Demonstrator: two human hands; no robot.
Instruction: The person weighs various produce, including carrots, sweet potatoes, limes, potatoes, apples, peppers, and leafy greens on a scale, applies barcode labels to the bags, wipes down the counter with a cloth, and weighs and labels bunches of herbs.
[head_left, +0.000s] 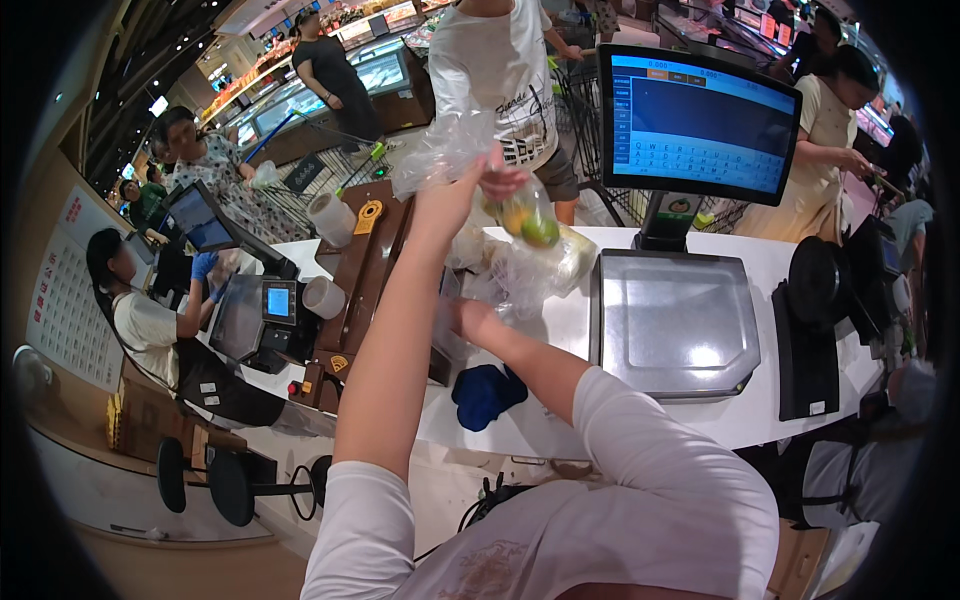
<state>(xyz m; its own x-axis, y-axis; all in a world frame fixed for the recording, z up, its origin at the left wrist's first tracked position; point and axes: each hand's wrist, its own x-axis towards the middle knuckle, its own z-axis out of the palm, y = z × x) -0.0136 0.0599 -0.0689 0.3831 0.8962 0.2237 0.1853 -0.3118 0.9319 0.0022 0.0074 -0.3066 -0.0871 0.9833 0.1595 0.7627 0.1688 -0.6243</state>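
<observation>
My left hand (491, 174) reaches out over the far side of the white counter (559, 326). It grips a clear plastic bag (442, 146), whose crumpled film spreads around the wrist. Just below the fingers hangs bagged green and orange fruit (534, 223); whether it is the same bag cannot be told. Lower down, my right hand (469, 319) is blurred beside a dark box-like device and clear film, its fingers partly hidden. Between the hands lie more clear bags of produce (517, 274). A dark blue cloth (489, 396) sits below my right wrist.
Right of the bags is a steel weighing scale (679, 322) with a touchscreen monitor (701, 124) behind it. Brown counter units (367, 277) stand at left, with plastic rolls (330, 219). A customer (487, 67) faces me across the counter; a gloved co-worker (150, 315) stands at left.
</observation>
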